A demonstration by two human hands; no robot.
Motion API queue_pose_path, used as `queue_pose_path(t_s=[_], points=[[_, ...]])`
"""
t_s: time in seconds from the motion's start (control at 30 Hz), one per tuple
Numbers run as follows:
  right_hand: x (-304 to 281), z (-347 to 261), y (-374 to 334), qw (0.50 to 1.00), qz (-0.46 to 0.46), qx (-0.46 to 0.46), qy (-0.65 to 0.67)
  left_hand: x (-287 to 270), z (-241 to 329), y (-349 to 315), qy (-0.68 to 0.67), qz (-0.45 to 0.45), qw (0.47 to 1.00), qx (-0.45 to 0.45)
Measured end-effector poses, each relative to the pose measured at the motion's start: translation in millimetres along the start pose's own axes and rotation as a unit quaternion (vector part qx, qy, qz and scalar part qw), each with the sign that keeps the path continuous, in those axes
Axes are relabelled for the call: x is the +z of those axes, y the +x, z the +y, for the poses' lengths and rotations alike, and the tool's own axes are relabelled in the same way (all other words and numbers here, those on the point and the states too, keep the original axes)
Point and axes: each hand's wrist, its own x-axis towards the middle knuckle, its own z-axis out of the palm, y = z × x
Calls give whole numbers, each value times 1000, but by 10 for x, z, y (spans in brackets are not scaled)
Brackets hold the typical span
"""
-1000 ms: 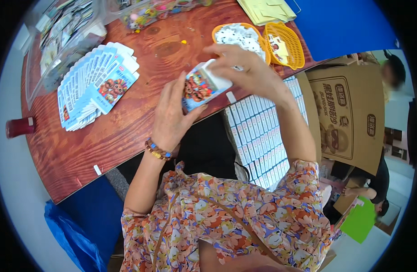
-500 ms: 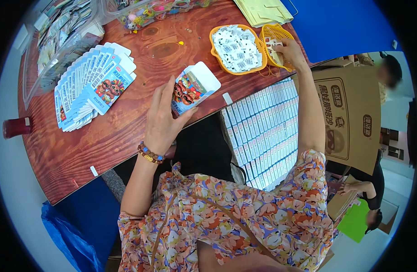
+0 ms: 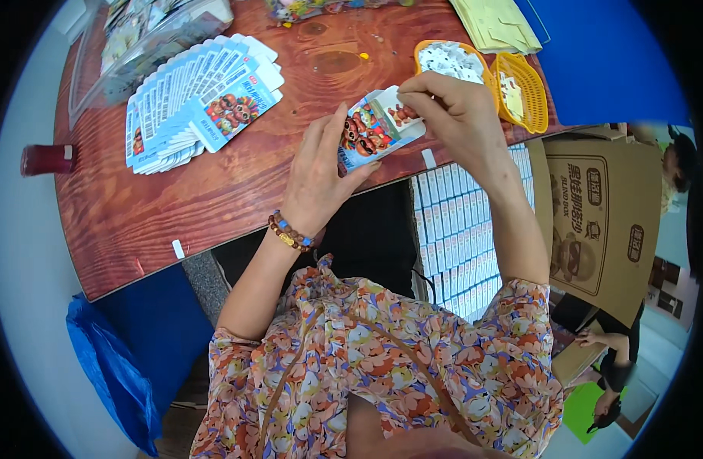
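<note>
My left hand (image 3: pixel 314 167) is closed around a small blue carton (image 3: pixel 363 139) with cartoon figures on its front. The carton's top end stands open, its white flap showing. Between the thumb and fingers of my right hand (image 3: pixel 467 122) is a small white card (image 3: pixel 402 113) with reddish-brown print, partly in the carton's open end. A fan of flat blue cartons (image 3: pixel 175 103) lies to the left of my left hand. Beyond my right hand stand a yellow basket (image 3: pixel 489 75) of small white packets and a smaller yellow basket (image 3: pixel 546 116) holding pale cards.
At the far left is a clear plastic bin (image 3: pixel 156 65) of packets; a dark red jar (image 3: pixel 48 160) stands at the left edge. Yellow paper envelopes (image 3: pixel 498 24) lie far right. Below the table edge are rows of packed cartons (image 3: pixel 451 206), beside a large cardboard box (image 3: pixel 596 229). Another person (image 3: pixel 619 356) is at right.
My right hand has come from the smaller yellow basket to the carton, bringing a small card to its open end. My left hand still holds the carton. The whole view has shifted.
</note>
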Motion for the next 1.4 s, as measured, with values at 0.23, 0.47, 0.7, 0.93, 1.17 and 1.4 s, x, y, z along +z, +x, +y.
queue_pose_path(t_s=[0.23,0.47,0.7,0.93,1.17,1.4], points=[[261,-89,155,987,19,-100,-124,-90,-118,-61,19,46,999,18],[283,-196,76,994,29,-93,-43,-146,-161,-81,2,77,997,-18],[738,-6,-215,967,184,-144,-103,-74,-153,-25,-71,112,990,-55],[1188,24,-151,970,205,-131,3,71,-189,-46,-20,170,985,-33],[1243,16,-132,952,236,-115,155,12,-110,-36,-71,190,976,-79],[1026,119,-84,973,93,-72,201,-142,-241,-113,-185,118,968,-121]])
